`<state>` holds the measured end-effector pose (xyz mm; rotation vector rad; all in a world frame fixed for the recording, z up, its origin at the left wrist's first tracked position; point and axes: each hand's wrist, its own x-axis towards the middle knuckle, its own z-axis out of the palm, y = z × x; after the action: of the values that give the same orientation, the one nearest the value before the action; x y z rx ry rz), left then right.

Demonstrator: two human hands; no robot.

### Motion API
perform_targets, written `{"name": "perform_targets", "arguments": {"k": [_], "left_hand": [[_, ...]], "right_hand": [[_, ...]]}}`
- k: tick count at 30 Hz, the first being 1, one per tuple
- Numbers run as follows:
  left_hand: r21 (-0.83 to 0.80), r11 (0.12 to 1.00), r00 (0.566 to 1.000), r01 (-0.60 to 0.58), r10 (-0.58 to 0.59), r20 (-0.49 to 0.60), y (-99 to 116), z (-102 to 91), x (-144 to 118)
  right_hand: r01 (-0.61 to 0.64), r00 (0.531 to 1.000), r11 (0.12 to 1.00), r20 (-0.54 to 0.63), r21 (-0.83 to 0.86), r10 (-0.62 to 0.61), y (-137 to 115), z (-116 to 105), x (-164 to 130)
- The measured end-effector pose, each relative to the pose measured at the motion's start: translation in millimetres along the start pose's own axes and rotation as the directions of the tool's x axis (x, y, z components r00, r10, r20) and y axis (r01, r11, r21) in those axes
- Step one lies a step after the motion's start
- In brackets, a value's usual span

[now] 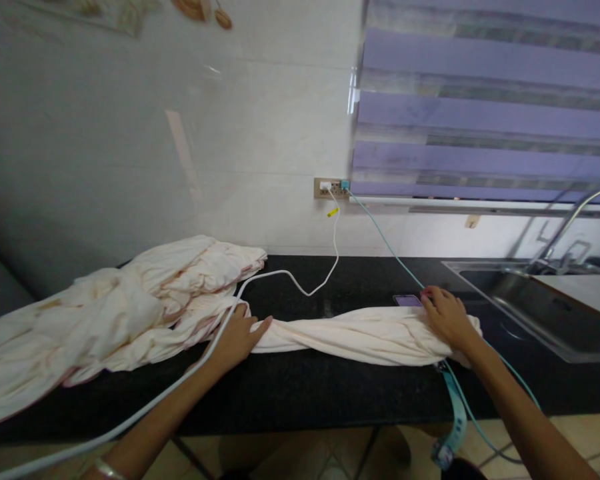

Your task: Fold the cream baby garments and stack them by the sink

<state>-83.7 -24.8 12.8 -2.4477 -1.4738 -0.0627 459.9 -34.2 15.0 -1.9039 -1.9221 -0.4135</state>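
Note:
A large cream cloth (350, 337) lies along the dark countertop, drawn into a long, loosely twisted strip between my hands. Its left part is heaped in thick folds with pinkish edging. My left hand (237, 339) closes round the narrow part beside the heap, its thumb pointing right along the strip. Near the strip's right end, my right hand (447, 319) is curled over the cloth, fingertips at the far edge. A purple phone (407, 301) lies partly hidden just behind the cloth. The white cable (287, 273) passes in front of my left forearm.
The black countertop (300, 393) runs along a tiled wall with a power outlet (331, 189). A teal cable (390, 247) drops from it toward my right hand. A teal lanyard strap (454, 413) hangs over the front edge. At right is a metal sink (515, 300) with a faucet (570, 220).

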Motion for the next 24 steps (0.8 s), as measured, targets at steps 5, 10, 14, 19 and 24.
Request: {"name": "perform_targets", "arguments": {"k": [5, 10, 14, 19, 24], "left_hand": [[-0.153, 0.946, 0.958, 0.285, -0.284, 0.031, 11.0, -25.9, -10.3], [-0.097, 0.871, 0.874, 0.482, -0.471, 0.116, 49.7, -68.3, -17.2], [-0.061, 0.905, 0.906, 0.42, -0.414, 0.086, 65.0, -92.4, -12.5], [-0.236, 0.93, 0.955, 0.282, -0.295, -0.022, 48.7, -88.1, 5.8], [-0.517, 0.847, 0.966, 0.121, -0.221, -0.137, 32.1, -64.9, 22.6]], "right_hand": [[0.115, 0.993, 0.993, 0.036, -0.033, -0.114, -25.4, -25.0, -41.7], [0.29, 0.948, 0.957, 0.14, -0.016, -0.285, -52.2, -20.8, -70.1], [0.206, 0.974, 0.974, 0.072, 0.097, -0.213, -73.7, -22.2, -60.2], [0.024, 0.964, 0.771, -0.22, 0.637, 0.151, -120.9, -43.3, -34.5], [-0.104, 0.946, -0.133, 0.139, 0.986, 0.293, -196.2, -56.4, -6.6]]}}
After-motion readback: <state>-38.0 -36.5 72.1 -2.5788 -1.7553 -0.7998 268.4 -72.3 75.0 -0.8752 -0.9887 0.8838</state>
